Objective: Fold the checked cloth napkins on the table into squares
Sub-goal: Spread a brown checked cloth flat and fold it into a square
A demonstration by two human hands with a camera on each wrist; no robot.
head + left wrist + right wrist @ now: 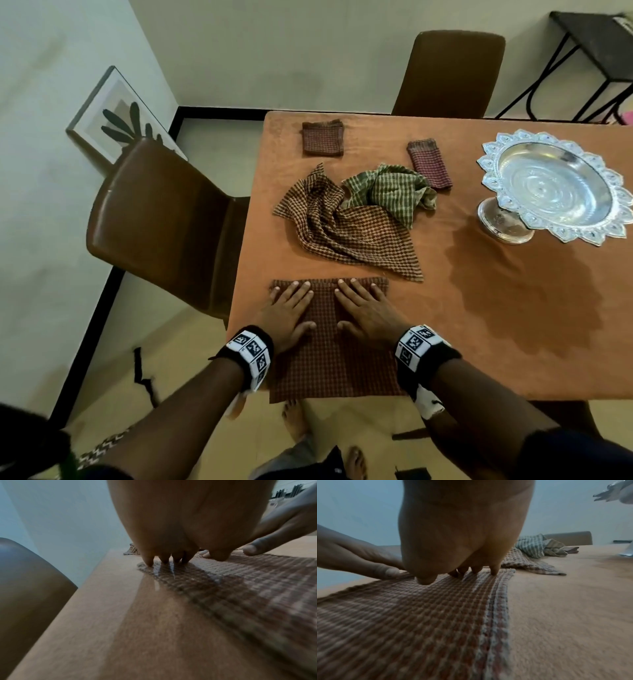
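Left hand [290, 310] laid flat, fingers straight and spread, pressed palm-down on the dark red checked napkin [334, 359] at the near edge of the desk [496, 325]. Right hand [368, 310] likewise flat and unclenched beside it, fingertips [494, 572] down on the same cloth close to its far hem, thumbs of both hands turned toward each other. Grasped nothing; only pressed. Napkin spread as a rectangle, its near hem hung slightly over the near edge, its left side close to the left edge.

Just beyond the far hem, toward the middle of the desk, lay a crumpled brown checked napkin [346, 226], one corner reaching near the right hand's side of the pressed cloth without clearly touching it. Against its far right side, a bunched green checked napkin [394, 190]. Farther off, near the far left corner, a small folded dark napkin [322, 138]; to its right, another folded red napkin [430, 163], touched or nearly touched by the green one. Well apart toward the right edge, a silver pedestal bowl [555, 185] with a scalloped rim.

Orange-brown desk top. Brown chair [164, 219] at the left edge, second chair [448, 73] at the far edge. Framed picture [116, 113] leaned on the pale wall, black side table [596, 37] in the far right corner of the room.
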